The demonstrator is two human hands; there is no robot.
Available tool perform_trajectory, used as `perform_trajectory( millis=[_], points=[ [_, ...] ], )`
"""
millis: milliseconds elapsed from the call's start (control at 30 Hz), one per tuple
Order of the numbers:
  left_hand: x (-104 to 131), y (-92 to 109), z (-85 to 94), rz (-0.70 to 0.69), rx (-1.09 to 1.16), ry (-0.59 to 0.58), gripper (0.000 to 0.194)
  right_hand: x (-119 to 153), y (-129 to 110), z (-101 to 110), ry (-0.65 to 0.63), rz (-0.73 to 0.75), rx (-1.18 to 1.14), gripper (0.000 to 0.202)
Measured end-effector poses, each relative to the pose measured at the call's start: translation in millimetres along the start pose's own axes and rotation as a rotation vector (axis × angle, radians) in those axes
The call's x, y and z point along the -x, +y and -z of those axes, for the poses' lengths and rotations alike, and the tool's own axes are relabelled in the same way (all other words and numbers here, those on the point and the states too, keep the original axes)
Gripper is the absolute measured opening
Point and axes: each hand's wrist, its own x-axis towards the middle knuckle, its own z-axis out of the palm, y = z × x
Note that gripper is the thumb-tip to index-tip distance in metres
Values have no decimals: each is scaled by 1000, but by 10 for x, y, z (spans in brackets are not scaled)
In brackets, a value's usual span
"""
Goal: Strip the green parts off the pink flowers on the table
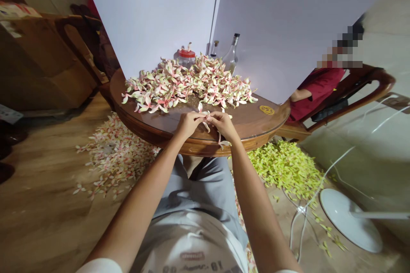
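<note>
Nearest of all, at six o'clock, is the person's white printed shirt (192, 239). Ahead at centre, the left hand (188, 125) and right hand (223, 123) meet over the edge of the wooden table (248, 115), fingertips drawn together in a pinch on one pink-and-white flower (200, 107). Just short of twelve, a red-lidded jar (186, 53) rises behind the heap of blossoms (169, 83), which hides most of it; I can't tell what it holds. A small corked bottle (214, 49) stands at twelve, a taller glass bottle (232, 54) at one, their bases likewise blocked. Pale upright panels (160, 13) close off the view behind. Another blossom pile (112, 153) covers the floor between eight and nine; yellow-green pieces (283, 166) lie at four. Between two and three sits someone in a red shirt (325, 87).
</note>
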Motion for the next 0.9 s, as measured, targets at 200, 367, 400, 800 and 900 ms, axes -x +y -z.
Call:
perform_trajectory(
  millis=[200, 367, 400, 800, 900],
  points=[
    [4, 17, 12, 12, -34, -37, 17, 33, -28, -44, -14, -45, 106, 34],
    [22, 80, 7, 27, -82, -18, 17, 28, -46, -78, 12, -23, 269, 31],
    [23, 86, 5, 31, -87, -13, 17, 25, -51, -86, 18, -11, 313, 30],
    [-2, 69, -14, 163, -70, 123, 16, 93, -153, -250, -8, -20, 958, 36],
    [-6, 39, 9, 222, -44, 227, 20, 55, -174, -242, -45, -34, 1069, 30]
  ],
)
